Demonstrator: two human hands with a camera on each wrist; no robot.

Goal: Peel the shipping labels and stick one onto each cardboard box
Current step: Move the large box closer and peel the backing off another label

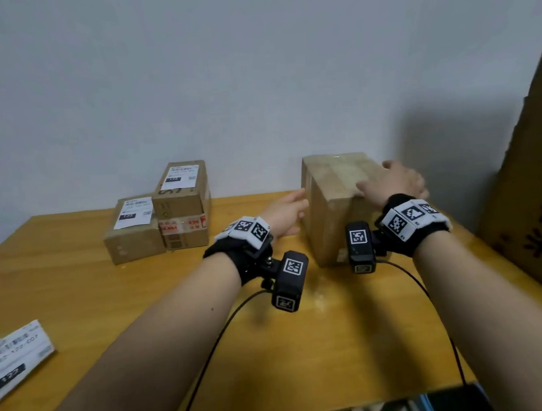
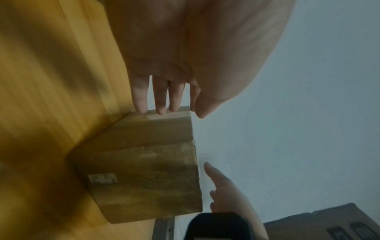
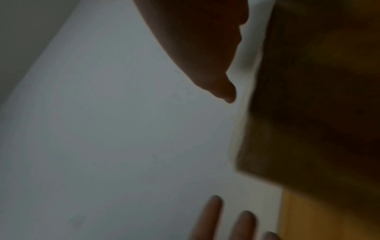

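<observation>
A plain brown cardboard box (image 1: 334, 210) with no label stands at the right middle of the wooden table (image 1: 141, 294). My left hand (image 1: 287, 212) has straight fingers against the box's left side. In the left wrist view its fingertips (image 2: 158, 110) reach the box's (image 2: 139, 162) far edge. My right hand (image 1: 393, 180) is spread over the box's top right corner, and I cannot tell whether it touches. The right wrist view is dark, with the thumb (image 3: 224, 91) beside the box (image 3: 318, 97). A sheet of shipping labels (image 1: 17, 358) lies at the table's front left.
Three smaller boxes sit stacked at the back left: two (image 1: 133, 227) (image 1: 181, 186) carry white labels, and the upper one rests on a taped box (image 1: 185, 235). A big cardboard sheet (image 1: 535, 203) leans at the right. Wrist camera cables (image 1: 209, 354) trail over the table's front edge.
</observation>
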